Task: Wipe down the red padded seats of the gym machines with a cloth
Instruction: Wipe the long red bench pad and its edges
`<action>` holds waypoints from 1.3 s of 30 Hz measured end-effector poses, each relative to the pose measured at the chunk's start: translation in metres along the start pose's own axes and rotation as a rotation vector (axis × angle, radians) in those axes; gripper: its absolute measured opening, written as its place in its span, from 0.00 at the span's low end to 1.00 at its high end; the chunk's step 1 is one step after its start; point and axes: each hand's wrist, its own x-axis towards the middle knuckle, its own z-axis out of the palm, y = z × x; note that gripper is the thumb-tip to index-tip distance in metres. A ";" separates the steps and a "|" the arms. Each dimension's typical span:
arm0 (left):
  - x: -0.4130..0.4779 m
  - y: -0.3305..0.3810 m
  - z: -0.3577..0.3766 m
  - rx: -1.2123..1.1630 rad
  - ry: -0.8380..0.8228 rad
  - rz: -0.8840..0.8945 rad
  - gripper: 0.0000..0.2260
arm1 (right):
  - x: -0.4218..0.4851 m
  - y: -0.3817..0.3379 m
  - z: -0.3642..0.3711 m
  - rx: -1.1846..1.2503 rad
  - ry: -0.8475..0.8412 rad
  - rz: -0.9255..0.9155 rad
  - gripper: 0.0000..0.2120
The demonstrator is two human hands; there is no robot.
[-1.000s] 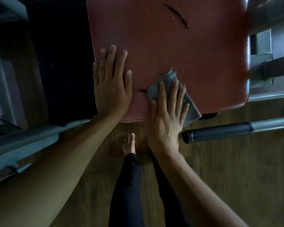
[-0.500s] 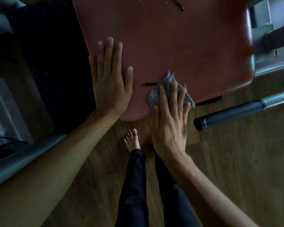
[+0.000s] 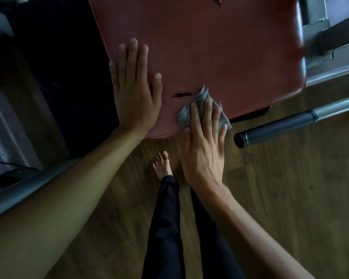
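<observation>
Red padded seat [image 3: 220, 57] fills the far middle. The grey cloth [image 3: 183, 115] lies at its near edge, pressed flat under the right hand [image 3: 204, 150], whose grip is released, fingers straight. The left hand [image 3: 135, 93] rests flat on the seat's left edge, its grip released too. To wipe well, sweep far and right with even pressure, easing over the dark tear [image 3: 181, 95] just left of the cloth. A black-sleeved handle bar [image 3: 274, 127] juts near the right corner and could catch the wrist.
</observation>
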 end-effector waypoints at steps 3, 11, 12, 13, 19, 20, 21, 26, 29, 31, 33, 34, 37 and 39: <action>0.000 0.000 0.002 0.003 0.000 0.004 0.25 | 0.008 0.004 0.000 -0.021 -0.010 -0.027 0.26; -0.001 -0.001 0.002 0.015 0.008 0.000 0.25 | 0.002 0.006 0.000 -0.001 -0.063 -0.056 0.26; -0.001 -0.001 0.002 0.018 0.008 0.001 0.25 | 0.007 0.006 0.001 0.001 -0.057 -0.064 0.26; -0.001 -0.001 0.003 0.019 0.008 0.003 0.25 | 0.017 0.005 0.001 -0.003 -0.039 -0.076 0.26; -0.001 -0.001 0.003 0.013 0.026 0.005 0.25 | 0.013 0.006 0.008 -0.012 0.012 -0.103 0.26; -0.001 -0.001 0.003 0.013 0.025 0.003 0.25 | 0.008 0.009 0.008 -0.017 -0.005 -0.109 0.26; -0.001 -0.001 0.003 0.015 0.023 0.002 0.25 | 0.010 0.010 0.008 -0.019 -0.012 -0.119 0.25; 0.000 -0.002 0.003 0.020 0.007 -0.001 0.25 | 0.042 -0.005 -0.001 -0.010 0.043 -0.102 0.25; 0.000 0.000 0.002 0.016 0.001 -0.006 0.25 | 0.008 0.003 0.002 -0.003 0.013 -0.131 0.25; 0.000 -0.001 0.001 0.012 -0.007 -0.008 0.25 | 0.005 0.008 0.003 -0.016 -0.017 -0.149 0.25; 0.000 -0.001 0.002 0.012 -0.012 -0.005 0.25 | 0.027 0.003 0.000 -0.023 -0.009 -0.163 0.25; 0.001 -0.001 0.002 0.014 -0.010 -0.007 0.25 | 0.036 -0.002 -0.001 -0.016 0.003 -0.165 0.25; 0.002 -0.001 0.002 0.000 -0.006 -0.007 0.25 | 0.018 -0.003 0.002 -0.003 0.025 -0.135 0.25; 0.001 0.000 0.001 -0.005 -0.003 -0.007 0.25 | -0.004 0.001 0.005 -0.058 0.008 -0.118 0.25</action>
